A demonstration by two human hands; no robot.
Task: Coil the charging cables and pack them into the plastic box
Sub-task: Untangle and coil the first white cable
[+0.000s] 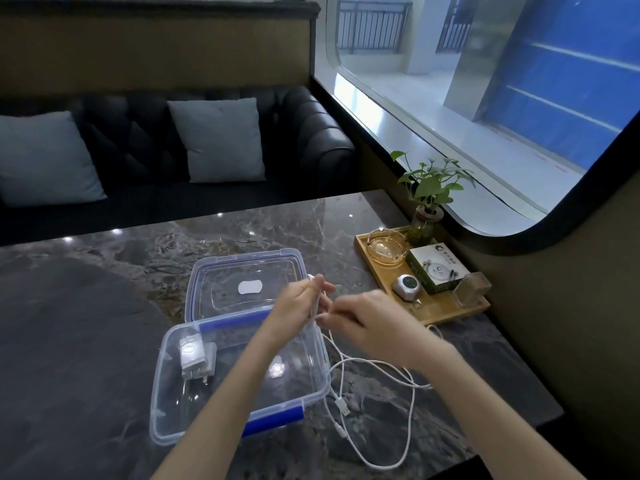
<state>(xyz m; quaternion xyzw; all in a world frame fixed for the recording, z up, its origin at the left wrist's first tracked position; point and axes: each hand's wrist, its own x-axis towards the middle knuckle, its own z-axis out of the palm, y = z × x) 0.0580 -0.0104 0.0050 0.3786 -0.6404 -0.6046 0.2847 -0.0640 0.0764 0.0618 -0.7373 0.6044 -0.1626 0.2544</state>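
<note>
A clear plastic box (162, 403) with blue clips sits on the dark marble table, holding a white charger plug (195, 358). Its clear lid (242, 268) lies just behind it. Above the box's right rim, my left hand (298, 304) grips a bundle of white charging cable upright. My right hand (363, 323) pinches the same cable close beside the left hand. The rest of the white cable (391, 403) trails in loose loops on the table right of the box, with a USB plug (343, 407) lying near the box's right edge.
A wooden tray (446, 306) at the right carries a glass ashtray, a small potted plant, a green-and-white box, a round grey gadget and a clear holder. A black sofa with grey cushions stands beyond the table's far edge. A wall and window run along the right.
</note>
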